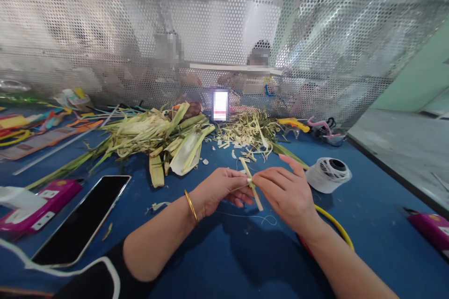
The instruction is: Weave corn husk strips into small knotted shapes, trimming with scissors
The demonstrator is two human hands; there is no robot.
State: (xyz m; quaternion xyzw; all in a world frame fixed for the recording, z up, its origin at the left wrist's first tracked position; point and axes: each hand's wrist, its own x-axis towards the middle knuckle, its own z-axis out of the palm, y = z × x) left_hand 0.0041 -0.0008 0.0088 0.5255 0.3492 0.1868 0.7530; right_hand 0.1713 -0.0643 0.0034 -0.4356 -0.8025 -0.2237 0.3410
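Both hands meet over the blue table (228, 252) just above its surface. My left hand (219, 190), with a gold bangle on the wrist, is closed in a pinch on a short pale leaf strip (253, 186). My right hand (286, 188) pinches the same strip from the right, little finger raised. The strip runs slantwise between the fingertips, its ends sticking out above and below. A thin white thread (261, 217) lies on the table under the hands.
A heap of green and pale leaves (154, 135) and cut scraps (247, 133) lies beyond the hands. A white thread spool (329, 174) stands right, a yellow cord (336, 224) under my right forearm. A phone (84, 217) and pink box (42, 203) lie left. Perforated metal screen (315, 56) behind.
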